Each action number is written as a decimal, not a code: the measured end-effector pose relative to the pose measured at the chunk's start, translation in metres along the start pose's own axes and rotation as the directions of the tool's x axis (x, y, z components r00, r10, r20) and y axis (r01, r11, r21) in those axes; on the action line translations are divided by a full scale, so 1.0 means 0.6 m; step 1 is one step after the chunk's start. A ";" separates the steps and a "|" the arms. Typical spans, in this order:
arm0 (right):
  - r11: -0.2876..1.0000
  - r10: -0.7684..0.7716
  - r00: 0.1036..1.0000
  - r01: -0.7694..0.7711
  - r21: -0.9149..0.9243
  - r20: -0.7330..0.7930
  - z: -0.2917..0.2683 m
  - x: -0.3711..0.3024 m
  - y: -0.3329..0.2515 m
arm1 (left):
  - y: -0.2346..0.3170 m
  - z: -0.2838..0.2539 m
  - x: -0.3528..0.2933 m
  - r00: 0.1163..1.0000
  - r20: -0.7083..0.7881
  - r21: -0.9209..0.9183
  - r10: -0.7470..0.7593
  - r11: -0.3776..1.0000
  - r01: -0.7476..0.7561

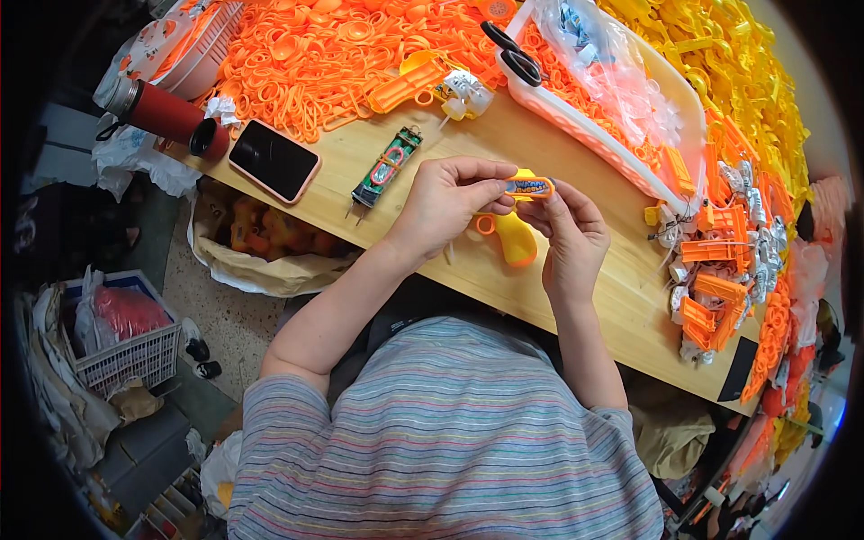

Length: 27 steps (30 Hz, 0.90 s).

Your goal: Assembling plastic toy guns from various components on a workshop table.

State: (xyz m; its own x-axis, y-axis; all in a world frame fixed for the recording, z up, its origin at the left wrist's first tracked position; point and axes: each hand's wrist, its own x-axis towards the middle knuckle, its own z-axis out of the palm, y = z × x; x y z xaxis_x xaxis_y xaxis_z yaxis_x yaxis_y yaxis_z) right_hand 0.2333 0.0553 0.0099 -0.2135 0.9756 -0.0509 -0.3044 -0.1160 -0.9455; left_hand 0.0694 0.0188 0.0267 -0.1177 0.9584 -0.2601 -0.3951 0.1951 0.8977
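Both hands meet over the near edge of the wooden table (468, 261). Between them is a yellow-and-orange plastic toy (517, 241) shaped like a small gun, its rounded handle and an orange ring hanging below the fingers. A blue oval label (529, 187) lies along its upper part. My left hand (441, 200) pinches the label's left end between thumb and fingertips. At the right end, the thumb and bent fingers of my right hand (574, 236) close on the toy. My fingers hide part of its body.
Orange plastic parts (306, 63) heap up at the back, yellow ones (720, 54) at right. A white bin (585, 121) holds black-handled scissors (515, 56). Left are a phone (274, 162), a red flask (166, 115) and a green circuit-board tool (387, 166). Orange wired assemblies (715, 310) lie right.
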 end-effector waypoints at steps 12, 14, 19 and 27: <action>0.998 0.057 0.998 -0.056 -0.022 0.025 -0.002 -0.008 -0.004 | 0.000 -0.012 0.000 0.999 0.041 -0.006 -0.022 1.000 0.022; 0.997 0.079 0.996 -0.078 -0.003 0.034 -0.003 -0.008 -0.006 | 0.001 -0.012 -0.001 0.998 0.054 -0.017 -0.029 0.999 0.030; 0.997 0.075 0.995 -0.075 0.001 0.069 -0.007 -0.008 -0.011 | 0.001 -0.014 -0.002 0.998 0.062 -0.006 0.015 1.000 -0.015; 0.990 0.123 0.992 -0.120 0.079 -0.037 -0.009 0.002 -0.013 | -0.002 -0.008 -0.006 0.997 0.062 0.011 0.049 0.999 -0.050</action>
State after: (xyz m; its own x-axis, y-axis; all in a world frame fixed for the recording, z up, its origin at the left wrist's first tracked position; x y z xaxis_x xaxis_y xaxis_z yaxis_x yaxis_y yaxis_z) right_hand 0.2405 0.0583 0.0153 -0.2145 0.9602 -0.1786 -0.3491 -0.2462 -0.9042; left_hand 0.0658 0.0144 0.0248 -0.0805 0.9778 -0.1933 -0.3791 0.1493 0.9132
